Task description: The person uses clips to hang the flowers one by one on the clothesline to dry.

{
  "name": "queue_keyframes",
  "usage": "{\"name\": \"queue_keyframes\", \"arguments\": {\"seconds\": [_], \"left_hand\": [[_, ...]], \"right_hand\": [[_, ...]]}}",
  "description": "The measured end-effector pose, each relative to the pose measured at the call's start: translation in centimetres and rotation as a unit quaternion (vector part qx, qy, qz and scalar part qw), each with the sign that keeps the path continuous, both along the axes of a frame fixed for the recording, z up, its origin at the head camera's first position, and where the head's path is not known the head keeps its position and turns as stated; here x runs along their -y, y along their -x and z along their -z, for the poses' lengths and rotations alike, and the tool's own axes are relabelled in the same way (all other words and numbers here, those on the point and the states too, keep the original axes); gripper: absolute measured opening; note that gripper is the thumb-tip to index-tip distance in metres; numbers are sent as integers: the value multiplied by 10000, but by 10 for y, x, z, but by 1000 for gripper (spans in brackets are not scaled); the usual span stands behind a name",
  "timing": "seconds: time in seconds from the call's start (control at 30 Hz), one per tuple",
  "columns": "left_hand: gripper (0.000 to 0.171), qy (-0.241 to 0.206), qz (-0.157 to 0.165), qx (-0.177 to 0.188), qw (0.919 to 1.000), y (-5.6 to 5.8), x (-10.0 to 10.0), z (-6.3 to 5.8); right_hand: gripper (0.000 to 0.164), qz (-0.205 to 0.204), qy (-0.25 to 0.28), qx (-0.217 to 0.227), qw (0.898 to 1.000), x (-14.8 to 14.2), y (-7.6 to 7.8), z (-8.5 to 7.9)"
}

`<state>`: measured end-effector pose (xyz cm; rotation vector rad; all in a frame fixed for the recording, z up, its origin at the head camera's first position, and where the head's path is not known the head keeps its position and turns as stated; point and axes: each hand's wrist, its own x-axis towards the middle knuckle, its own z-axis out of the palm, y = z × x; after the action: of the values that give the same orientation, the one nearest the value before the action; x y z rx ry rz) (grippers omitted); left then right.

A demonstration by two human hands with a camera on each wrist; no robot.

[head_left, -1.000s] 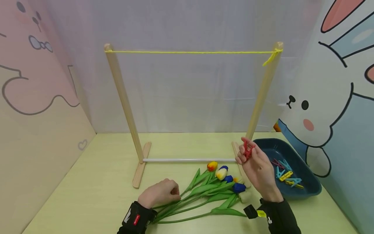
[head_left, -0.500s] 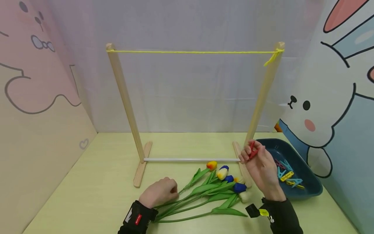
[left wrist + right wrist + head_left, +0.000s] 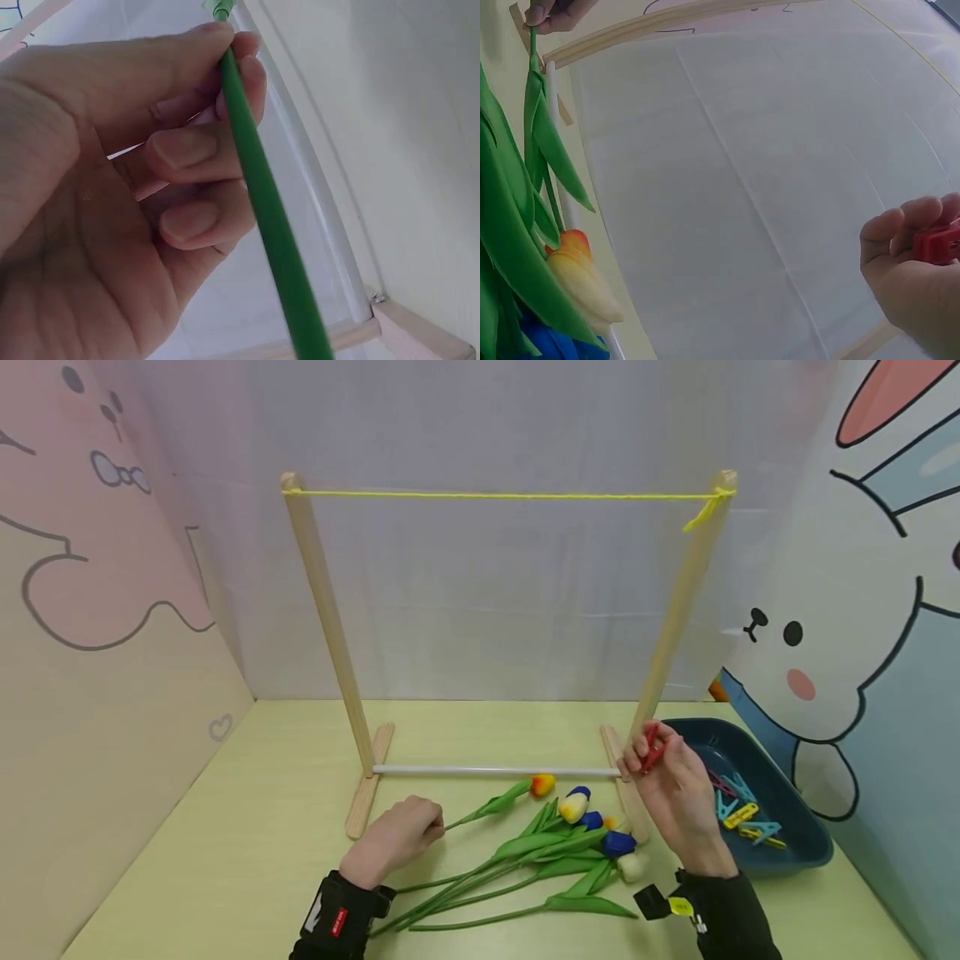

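My left hand (image 3: 396, 842) pinches the green stem (image 3: 264, 184) of an artificial tulip between thumb and fingers. The orange-yellow bloom (image 3: 542, 785) of that tulip points right, close to the white crossbar. Below it lies a bunch of artificial tulips (image 3: 525, 860) with blue, white and yellow heads, their stems toward the left. My right hand (image 3: 678, 806) holds a red clothespin (image 3: 652, 750), palm turned up, beside the right post of the wooden frame. In the right wrist view the curled fingers (image 3: 881, 229) partly cover the clothespin.
The wooden frame has two upright posts (image 3: 326, 610), a white crossbar (image 3: 487, 771) low down and a yellow string (image 3: 502, 496) tied across the top. A dark blue basin (image 3: 806, 843) with several colored clothespins (image 3: 741, 812) stands at the right. Printed walls surround the table (image 3: 225, 860).
My left hand has drawn the orange-yellow tulip away from the bunch, up and to the left. The right hand has shifted slightly right, still with the red clothespin.
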<state>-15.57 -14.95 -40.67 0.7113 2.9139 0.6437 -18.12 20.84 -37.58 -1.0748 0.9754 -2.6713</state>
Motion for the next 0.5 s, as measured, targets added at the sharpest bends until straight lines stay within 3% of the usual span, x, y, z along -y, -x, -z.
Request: {"name": "queue_keyframes", "arguments": {"seconds": [0.3, 0.5], "left_hand": [[10, 163, -491, -613, 9968, 3, 4, -5], [8, 190, -829, -1342, 9873, 2, 8, -8]], "right_hand": [[41, -30, 86, 13, 10000, -3, 1, 1], [40, -52, 178, -56, 9998, -4, 1, 2]]}}
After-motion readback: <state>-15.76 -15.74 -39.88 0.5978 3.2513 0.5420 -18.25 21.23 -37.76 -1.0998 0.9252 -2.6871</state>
